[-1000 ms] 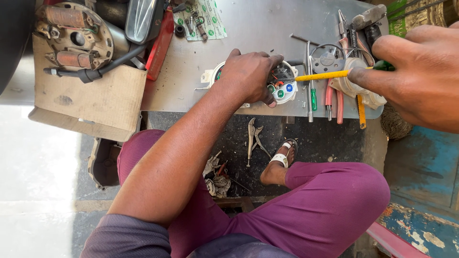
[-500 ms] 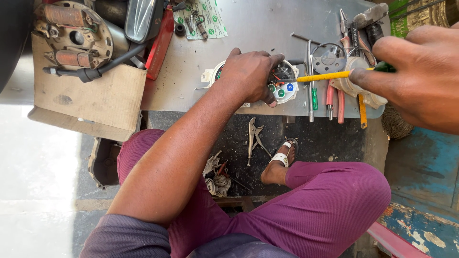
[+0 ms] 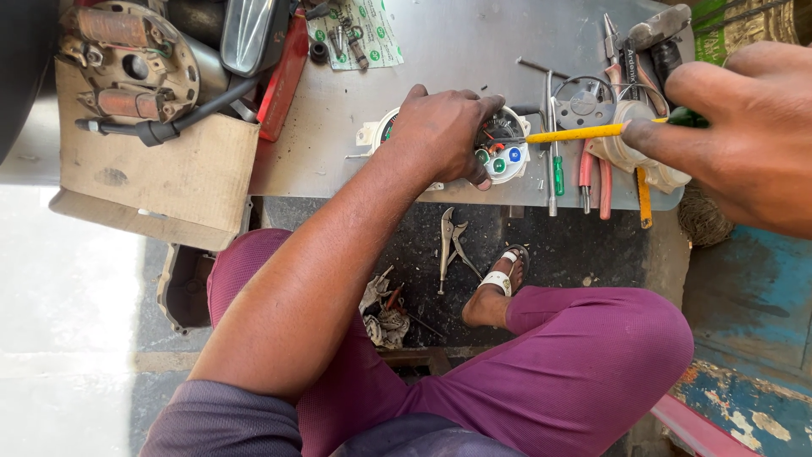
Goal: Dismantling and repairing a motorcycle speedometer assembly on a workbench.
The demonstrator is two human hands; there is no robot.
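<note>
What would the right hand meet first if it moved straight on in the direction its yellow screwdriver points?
The right hand points its yellow screwdriver leftward at the round instrument cluster that the left hand holds down. The tip would probably reach the cluster first, then the left hand's fingers; depth is uncertain.

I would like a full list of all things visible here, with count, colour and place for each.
instrument cluster: one, white with coloured lamps, bench middle, under the left hand.
screwdriver: one, yellow shaft, in the right hand, tip at the cluster.
metal bench: one, grey, top of view.
stator plate: one, metal with copper coils, on the cardboard.
cardboard box: one, brown, bench left.
mirror: one, black frame, top.
pliers: one, red handles, bench right.
locking pliers: one, silver, on the floor.
rags: a pile, grey, on the floor.
left hand: holds the cluster.
right hand: grips the screwdriver.
</note>
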